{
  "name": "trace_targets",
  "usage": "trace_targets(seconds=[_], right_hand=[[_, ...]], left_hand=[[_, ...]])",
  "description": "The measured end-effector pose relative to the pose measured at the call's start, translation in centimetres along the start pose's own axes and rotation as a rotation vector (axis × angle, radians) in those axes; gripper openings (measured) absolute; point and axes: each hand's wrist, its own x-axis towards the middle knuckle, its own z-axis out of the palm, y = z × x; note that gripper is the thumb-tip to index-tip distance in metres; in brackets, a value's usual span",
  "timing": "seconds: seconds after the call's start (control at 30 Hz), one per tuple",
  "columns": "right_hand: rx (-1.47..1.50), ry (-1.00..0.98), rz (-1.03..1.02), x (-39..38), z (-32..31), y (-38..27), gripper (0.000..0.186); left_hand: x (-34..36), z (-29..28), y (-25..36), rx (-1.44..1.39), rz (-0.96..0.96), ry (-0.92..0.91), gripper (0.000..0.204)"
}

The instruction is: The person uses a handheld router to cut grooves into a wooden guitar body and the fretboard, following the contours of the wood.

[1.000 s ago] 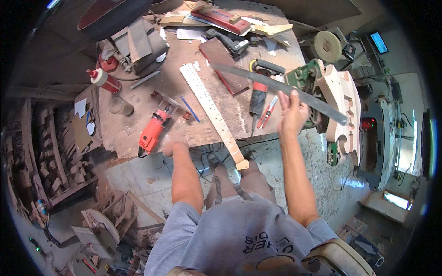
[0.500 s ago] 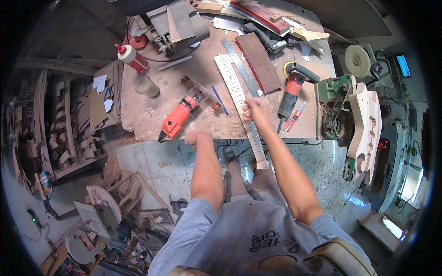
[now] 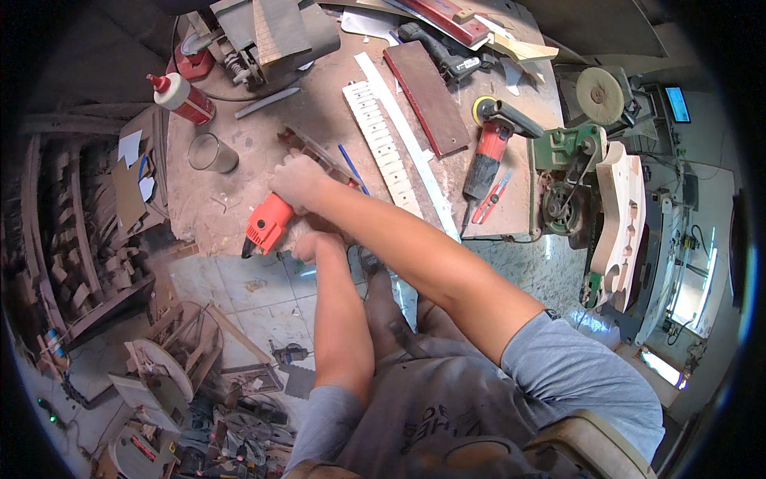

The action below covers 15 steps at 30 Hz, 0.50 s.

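Observation:
My right hand (image 3: pixel 302 180) reaches across to the left, its fingers closed round the orange power tool (image 3: pixel 267 222). This tool lies on its side at the bench's near edge, its base plate pointing away. Just below it, my left hand (image 3: pixel 317 246) is curled at the edge; whatever its fingers may hold is hidden. A pale guitar neck (image 3: pixel 377 137) with dark cross lines lies to the right, its near part covered by my right forearm. Beside the neck runs a long steel ruler (image 3: pixel 408 144). A blue pen (image 3: pixel 353 168) lies between the tool and the neck.
A glass jar (image 3: pixel 212 153) and a glue bottle (image 3: pixel 182 99) stand at left. Farther right are a dark red block (image 3: pixel 425 97), a red-black polisher (image 3: pixel 488 152), red-handled cutter (image 3: pixel 492 198) and cordless drill (image 3: pixel 440 53). A green belt machine (image 3: pixel 562 180) stands beside the bench.
My right hand has left the guitar neck and crossed left onto the orange power tool. My left hand stays at the bench edge. The view has shifted, moving the bench leftward in the picture.

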Motion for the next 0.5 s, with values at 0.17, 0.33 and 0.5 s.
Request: trace_targets(seconds=[0.17,0.33,0.5], right_hand=[[-0.030,-0.085,0.015,4.0,2.3,-2.9,0.019],[-0.058,0.165,-0.032,-4.0,-0.3,-4.2,0.019],[0.048,0.331,0.061,-13.5,-2.6,-7.8,0.040]], left_hand=[[0.1,0.3,0.2,0.020,0.040,-0.034,0.038],[1.8,0.2,-1.1,0.189,0.210,-0.184,0.041],[7.2,-2.4,-4.3,0.531,0.766,-0.377,0.044]])
